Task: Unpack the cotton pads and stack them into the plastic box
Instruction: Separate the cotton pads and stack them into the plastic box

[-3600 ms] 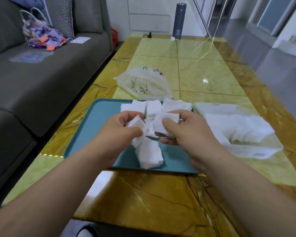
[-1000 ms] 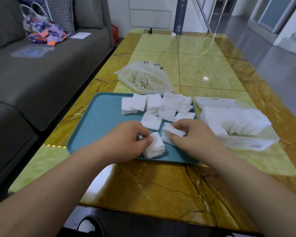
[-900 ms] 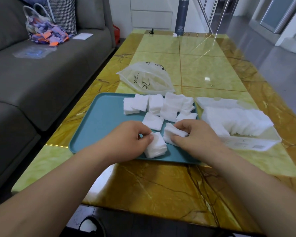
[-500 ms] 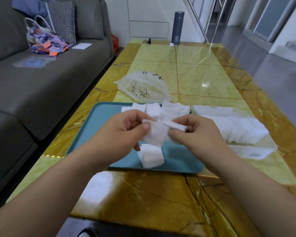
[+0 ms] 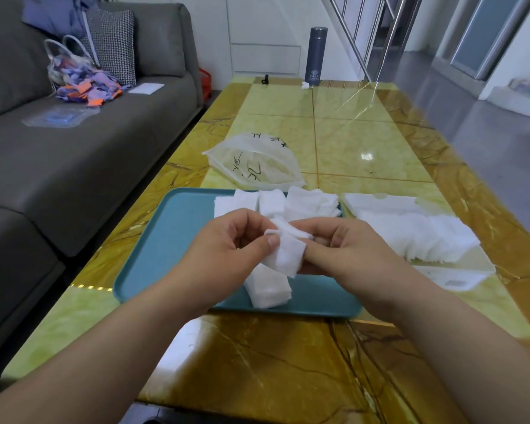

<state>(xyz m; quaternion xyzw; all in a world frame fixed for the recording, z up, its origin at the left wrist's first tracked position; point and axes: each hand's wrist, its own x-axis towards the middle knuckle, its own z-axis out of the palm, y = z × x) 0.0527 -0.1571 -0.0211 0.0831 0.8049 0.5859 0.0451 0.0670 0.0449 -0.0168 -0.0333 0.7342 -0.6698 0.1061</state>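
Above the teal tray (image 5: 172,240), my left hand (image 5: 227,255) and my right hand (image 5: 346,255) both pinch a few white cotton pads (image 5: 286,250) held between them. Under the hands a small stack of pads (image 5: 268,289) lies on the tray's near part. More loose pads (image 5: 288,203) lie along the tray's far edge. To the right stands the clear plastic box (image 5: 453,276), with a row of pads (image 5: 416,237) inside it and its lid (image 5: 377,201) behind.
The empty clear packaging bag (image 5: 257,162) lies beyond the tray on the yellow marble table (image 5: 364,142). A dark flask (image 5: 315,56) stands at the table's far end. A grey sofa (image 5: 74,154) with a bag and cushions runs along the left.
Both hands rose from the tray's near edge with a few pads pinched between them. One small stack stayed lying on the tray below.
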